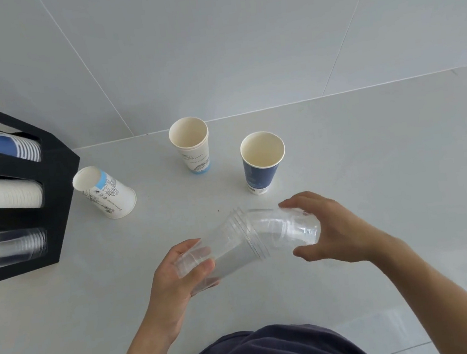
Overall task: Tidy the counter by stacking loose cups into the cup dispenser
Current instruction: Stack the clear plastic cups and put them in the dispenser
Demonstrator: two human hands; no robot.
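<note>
My left hand [179, 273] grips the base of a clear plastic cup [228, 247] held above the counter. In my right hand [328, 224] is a second clear cup [287, 229], gripped near its base; its rim end meets the first cup's ribbed rim at an angle. The black cup dispenser [54, 197] stands at the left with three rows: blue cups [4, 144], white cups [10, 193] and clear cups [10, 246]. Loose on the counter are a white printed cup upside down [108, 191], a white printed cup upright [194, 149] and a dark blue cup upright [260, 165].
The pale counter [370, 161] meets a tiled wall [240, 45] behind the cups. My dark clothing [264, 353] fills the bottom middle of the view.
</note>
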